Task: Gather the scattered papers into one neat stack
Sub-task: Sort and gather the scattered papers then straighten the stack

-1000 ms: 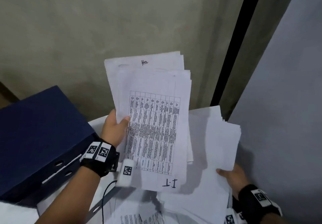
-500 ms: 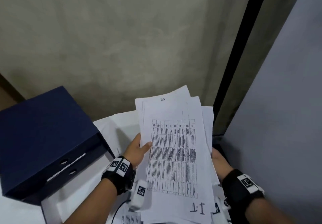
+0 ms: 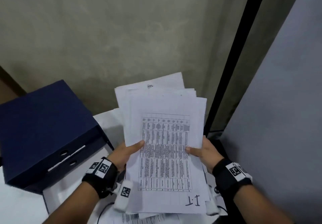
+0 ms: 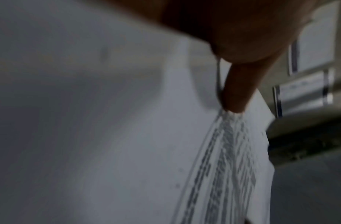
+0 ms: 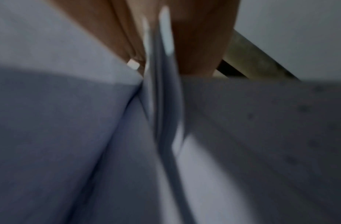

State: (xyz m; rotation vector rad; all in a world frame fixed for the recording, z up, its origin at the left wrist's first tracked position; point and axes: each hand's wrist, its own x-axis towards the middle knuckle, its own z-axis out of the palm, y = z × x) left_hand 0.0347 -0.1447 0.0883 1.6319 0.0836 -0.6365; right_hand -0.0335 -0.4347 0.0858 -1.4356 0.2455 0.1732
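A bundle of white papers (image 3: 163,124) is held up in front of me, its top sheet printed with a table and a handwritten mark near the bottom. My left hand (image 3: 128,151) grips the bundle's left edge, thumb on the top sheet. My right hand (image 3: 200,149) grips the right edge the same way. The sheets' top edges are uneven and fanned. In the left wrist view a thumb (image 4: 236,97) pinches the papers (image 4: 223,166). The right wrist view is blurred, with fingers (image 5: 200,45) closed on sheet edges (image 5: 161,106). More printed sheets (image 3: 139,219) lie below the bundle.
A dark blue box file (image 3: 45,129) lies on the white table (image 3: 22,204) at the left. A grey-green wall (image 3: 122,40) rises behind. A black vertical strip (image 3: 231,67) and a pale panel (image 3: 287,119) stand at the right.
My right hand brought its sheets under the left hand's bundle and now grips the joined bundle's right edge. The bundle has come lower and closer to me.
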